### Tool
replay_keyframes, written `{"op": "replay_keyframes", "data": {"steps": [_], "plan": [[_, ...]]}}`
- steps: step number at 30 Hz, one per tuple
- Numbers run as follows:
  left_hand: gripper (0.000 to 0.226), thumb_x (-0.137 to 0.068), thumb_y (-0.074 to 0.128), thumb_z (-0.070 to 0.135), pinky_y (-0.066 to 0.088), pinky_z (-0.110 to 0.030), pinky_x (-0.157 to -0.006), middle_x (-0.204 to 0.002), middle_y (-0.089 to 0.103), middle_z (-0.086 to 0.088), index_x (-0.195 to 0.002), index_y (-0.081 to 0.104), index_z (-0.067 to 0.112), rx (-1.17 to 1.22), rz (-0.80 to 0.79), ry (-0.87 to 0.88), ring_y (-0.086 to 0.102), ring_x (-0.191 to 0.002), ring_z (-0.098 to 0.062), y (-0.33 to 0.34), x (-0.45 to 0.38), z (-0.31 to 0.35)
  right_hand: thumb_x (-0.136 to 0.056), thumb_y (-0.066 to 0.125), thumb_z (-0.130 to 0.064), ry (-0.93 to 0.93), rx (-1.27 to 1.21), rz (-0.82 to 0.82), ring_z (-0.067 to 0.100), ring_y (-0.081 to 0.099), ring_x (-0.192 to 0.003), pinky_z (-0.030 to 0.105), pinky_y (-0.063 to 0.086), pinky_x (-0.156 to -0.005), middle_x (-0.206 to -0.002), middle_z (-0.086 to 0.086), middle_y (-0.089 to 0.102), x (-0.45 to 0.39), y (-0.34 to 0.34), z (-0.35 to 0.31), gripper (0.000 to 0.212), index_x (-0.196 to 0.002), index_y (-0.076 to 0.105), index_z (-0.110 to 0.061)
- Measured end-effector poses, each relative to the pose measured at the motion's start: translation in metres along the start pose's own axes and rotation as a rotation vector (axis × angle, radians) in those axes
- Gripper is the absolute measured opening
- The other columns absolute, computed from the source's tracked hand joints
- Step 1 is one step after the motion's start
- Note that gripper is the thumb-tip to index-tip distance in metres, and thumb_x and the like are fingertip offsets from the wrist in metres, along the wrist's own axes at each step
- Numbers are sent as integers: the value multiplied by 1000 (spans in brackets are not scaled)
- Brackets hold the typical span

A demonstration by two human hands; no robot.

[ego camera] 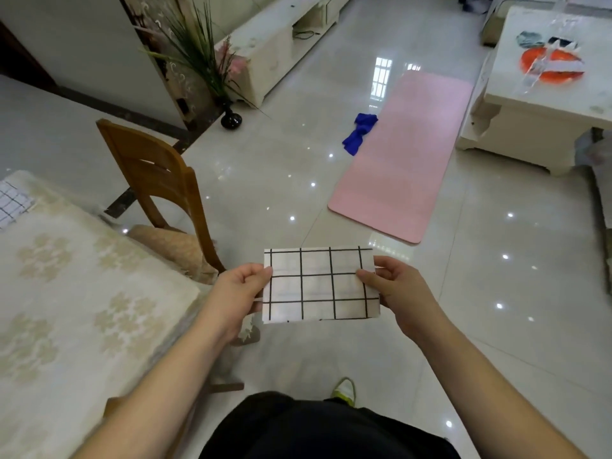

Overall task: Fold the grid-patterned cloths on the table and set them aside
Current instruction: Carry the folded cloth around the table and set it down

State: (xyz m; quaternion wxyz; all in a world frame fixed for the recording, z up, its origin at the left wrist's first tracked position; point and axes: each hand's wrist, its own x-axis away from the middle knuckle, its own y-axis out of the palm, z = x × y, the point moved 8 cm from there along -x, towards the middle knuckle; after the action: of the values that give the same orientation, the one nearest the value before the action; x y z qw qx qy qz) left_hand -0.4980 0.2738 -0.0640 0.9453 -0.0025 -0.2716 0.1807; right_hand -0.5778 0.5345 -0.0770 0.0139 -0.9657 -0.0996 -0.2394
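A white cloth with a black grid (319, 286), folded into a small rectangle, is held flat in the air over the floor, to the right of the table. My left hand (241, 288) pinches its left edge and my right hand (394, 284) pinches its right edge. Another grid-patterned cloth (11, 203) lies at the far left edge of the table (76, 293), partly cut off by the frame. The table carries a cream floral cover.
A wooden chair (159, 180) with a cushion stands at the table's far corner. On the glossy tiled floor lie a pink mat (404, 154) and a blue rag (359, 132). A black vase with a plant (231, 119) stands behind, a white coffee table (543, 104) at right.
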Motion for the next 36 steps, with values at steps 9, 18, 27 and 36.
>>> {"op": "replay_keyframes", "data": {"steps": [9, 18, 27, 36], "plan": [[15, -96, 59, 18, 61, -43, -74, -90, 75, -13, -96, 69, 6, 84, 83, -51, 71, -75, -22, -9, -55, 18, -76, 81, -28, 23, 47, -74, 17, 73, -89, 38, 58, -81, -94, -1, 76, -82, 26, -29, 41, -112, 68, -15], [13, -95, 62, 20, 57, -33, -58, -85, 66, -17, -91, 69, 10, 165, 150, -28, 63, -73, -26, -59, -153, 51, -88, 70, -11, 19, 163, -211, 25, 73, -87, 39, 59, -78, -94, 10, 76, -186, 98, -89, 16, -104, 70, -10], [13, -95, 61, 24, 55, -38, -66, -80, 73, -12, -90, 71, 18, 189, 223, -42, 68, -71, -24, -106, -236, 105, -89, 68, -9, -9, 268, -324, 18, 74, -88, 31, 55, -72, -95, 0, 78, -273, 178, -155, 17, -104, 71, -17], [11, -96, 58, 17, 62, -34, -68, -89, 77, -2, -100, 69, 15, 195, 276, -45, 75, -84, -21, -131, -299, 160, -89, 69, -10, -2, 289, -393, 20, 74, -88, 33, 58, -71, -93, 2, 78, -380, 235, -199, 17, -105, 71, -14]]}}
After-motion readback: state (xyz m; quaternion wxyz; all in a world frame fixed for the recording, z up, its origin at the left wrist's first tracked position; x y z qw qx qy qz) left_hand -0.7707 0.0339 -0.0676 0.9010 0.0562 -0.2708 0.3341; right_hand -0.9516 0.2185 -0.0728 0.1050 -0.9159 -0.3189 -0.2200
